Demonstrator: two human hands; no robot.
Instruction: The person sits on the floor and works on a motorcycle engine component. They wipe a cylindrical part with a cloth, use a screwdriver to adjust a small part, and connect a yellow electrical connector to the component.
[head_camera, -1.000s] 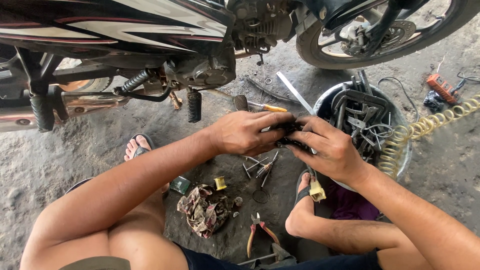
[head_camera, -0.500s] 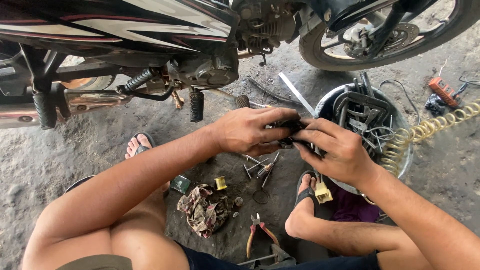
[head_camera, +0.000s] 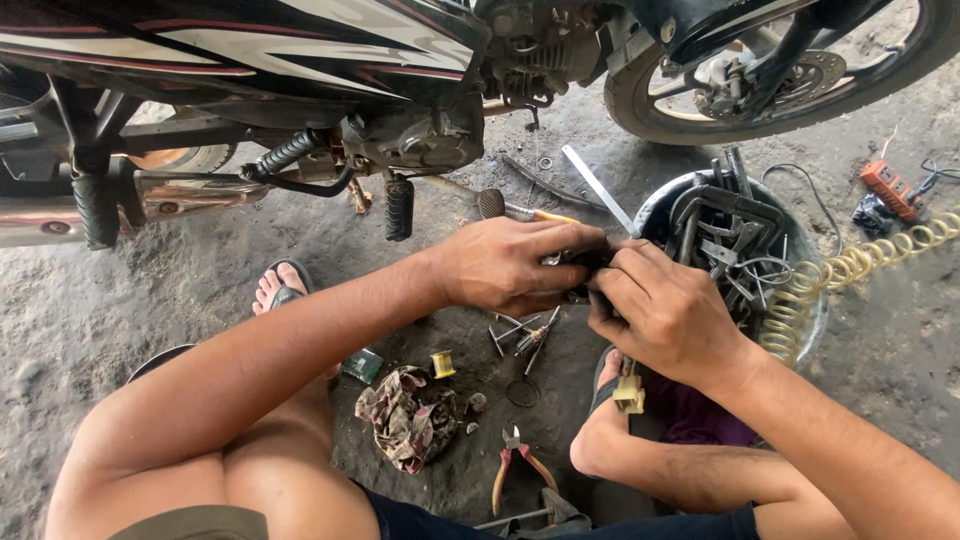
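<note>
Together, the left hand and right hand pinch a small dark part between their fingertips. Just beyond the right hand stands a bucket of tools; below both lie pliers and a rag.

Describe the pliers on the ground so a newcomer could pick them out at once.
Start at the motorcycle and come down to the dark oily patch of ground between the person's legs. Just right of the crumpled rag lie the pliers, jaws pointing away from the person. Their orange-red handles set them apart from the grey metal tools nearby.
</note>
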